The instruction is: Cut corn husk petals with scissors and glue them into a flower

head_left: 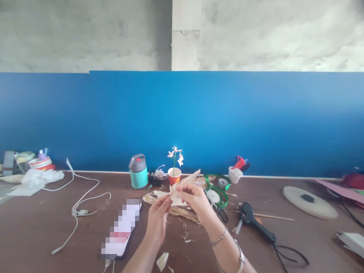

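Observation:
My left hand (158, 212) pinches the pointed lower end of a pale, dried corn husk (191, 178) between thumb and fingers. Closed on the same husk, my right hand (195, 199) wears a bracelet and a bangle at the wrist. The strip slants up and to the right from my fingers, above the table. Beneath and behind both hands lies a pile of more dry husks (182, 213). Just beyond stands a red-and-white paper cup (174, 176) with a stem of small pale flowers (175, 152) in it.
A phone (125, 229) lies left, near white cables (82, 197) and a teal flask (138, 177). Green ribbon and tape rolls (223, 193), scissors (223, 215) and a black glue gun (257, 223) are right. A round disc (309, 203) lies farther right; a blue panel (199, 121) stands behind.

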`<state>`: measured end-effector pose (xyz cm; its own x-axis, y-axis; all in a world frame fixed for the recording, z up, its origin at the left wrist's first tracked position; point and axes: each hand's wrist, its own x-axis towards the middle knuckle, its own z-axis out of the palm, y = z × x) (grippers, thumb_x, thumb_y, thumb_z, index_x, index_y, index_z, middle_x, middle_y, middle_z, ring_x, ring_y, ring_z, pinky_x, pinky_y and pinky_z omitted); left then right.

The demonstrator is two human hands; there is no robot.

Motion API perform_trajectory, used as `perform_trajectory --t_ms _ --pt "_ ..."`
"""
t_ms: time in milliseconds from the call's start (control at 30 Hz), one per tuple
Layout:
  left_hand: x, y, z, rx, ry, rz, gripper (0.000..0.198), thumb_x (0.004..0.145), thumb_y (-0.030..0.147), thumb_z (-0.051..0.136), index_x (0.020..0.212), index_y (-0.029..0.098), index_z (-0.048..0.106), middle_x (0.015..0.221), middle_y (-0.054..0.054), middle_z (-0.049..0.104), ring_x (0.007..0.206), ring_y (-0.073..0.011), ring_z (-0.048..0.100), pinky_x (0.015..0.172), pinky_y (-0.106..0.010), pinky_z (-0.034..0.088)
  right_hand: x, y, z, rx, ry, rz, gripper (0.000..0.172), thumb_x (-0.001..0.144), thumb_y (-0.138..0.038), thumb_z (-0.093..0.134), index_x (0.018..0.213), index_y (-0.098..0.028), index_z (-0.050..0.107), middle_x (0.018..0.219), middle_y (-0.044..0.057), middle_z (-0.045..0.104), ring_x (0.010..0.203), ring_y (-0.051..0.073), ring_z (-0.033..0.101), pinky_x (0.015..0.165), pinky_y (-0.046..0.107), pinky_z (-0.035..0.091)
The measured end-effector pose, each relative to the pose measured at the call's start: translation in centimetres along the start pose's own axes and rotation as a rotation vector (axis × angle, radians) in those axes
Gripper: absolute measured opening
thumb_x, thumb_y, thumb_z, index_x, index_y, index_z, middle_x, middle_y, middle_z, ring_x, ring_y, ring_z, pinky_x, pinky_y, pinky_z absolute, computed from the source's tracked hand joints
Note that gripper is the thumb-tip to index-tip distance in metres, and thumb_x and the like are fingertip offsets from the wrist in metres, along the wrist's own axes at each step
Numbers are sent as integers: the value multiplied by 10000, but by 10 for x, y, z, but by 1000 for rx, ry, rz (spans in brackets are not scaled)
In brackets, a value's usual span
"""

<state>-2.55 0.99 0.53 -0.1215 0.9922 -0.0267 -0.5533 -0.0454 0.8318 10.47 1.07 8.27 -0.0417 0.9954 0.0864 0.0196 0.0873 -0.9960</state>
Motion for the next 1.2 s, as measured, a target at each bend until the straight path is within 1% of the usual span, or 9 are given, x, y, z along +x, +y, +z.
perform_trajectory --t_ms 133,200,300,367,500,667,867,967,1200 --pt "-1 1 2 -8 -1 -8 257 591 334 787 772 161 729 662 -2 599 600 -100 453 585 -213 364 1 4 0 -3 -43 -18 157 629 -247 644 750 -150 668 568 -20 578 519 107 486 484 223 369" --pt "-1 2 3 1 -4 -2 270 588 339 789 776 155 731 671 -5 598 598 -96 440 585 -212 359 3 8 0 -50 -68 -51 137 636 -233 631 740 -152 669 597 -9 603 532 112 501 495 226 385" --pt "-3 3 4 26 -16 7 289 589 355 786 784 148 733 659 -3 588 597 -93 419 585 -210 350 5 13 1 -231 -60 -165 108 657 -179 583 702 -161 680 639 5 644 558 122 525 535 234 409" --pt "-5 3 4 38 -21 8 301 586 365 786 783 144 734 644 1 578 596 -92 407 585 -209 343 5 15 2 -376 -28 -242 143 659 -130 553 682 -173 687 659 7 669 574 128 541 560 237 419" --pt "-7 4 5 53 -31 4 319 590 377 781 796 139 737 651 -2 580 601 -92 396 581 -207 328 4 16 3 -518 9 -308 185 664 -94 531 706 -189 684 663 0 682 561 130 547 568 233 424" --pt "-7 5 7 66 -34 -2 314 588 374 780 791 137 744 632 -6 578 587 -94 392 567 -209 324 4 18 3 -583 41 -357 190 667 -84 523 721 -193 669 686 5 676 593 138 559 594 238 430" --pt "-7 5 8 76 -47 7 302 599 376 772 793 145 747 601 9 560 574 -92 395 565 -209 327 4 22 3 -613 33 -425 176 685 -86 528 745 -200 648 715 1 673 624 139 563 616 241 426" --pt "-7 5 8 74 -46 -4 296 591 384 776 763 146 745 584 14 548 563 -89 388 555 -209 318 4 24 3 -634 27 -456 171 690 -80 529 745 -204 634 741 -1 673 632 138 563 621 243 420" --pt "-6 3 6 75 -65 -10 279 617 376 765 768 143 742 590 11 556 565 -88 384 555 -207 318 2 24 3 -669 19 -474 171 707 -74 531 760 -208 623 785 3 674 664 145 576 648 254 420"
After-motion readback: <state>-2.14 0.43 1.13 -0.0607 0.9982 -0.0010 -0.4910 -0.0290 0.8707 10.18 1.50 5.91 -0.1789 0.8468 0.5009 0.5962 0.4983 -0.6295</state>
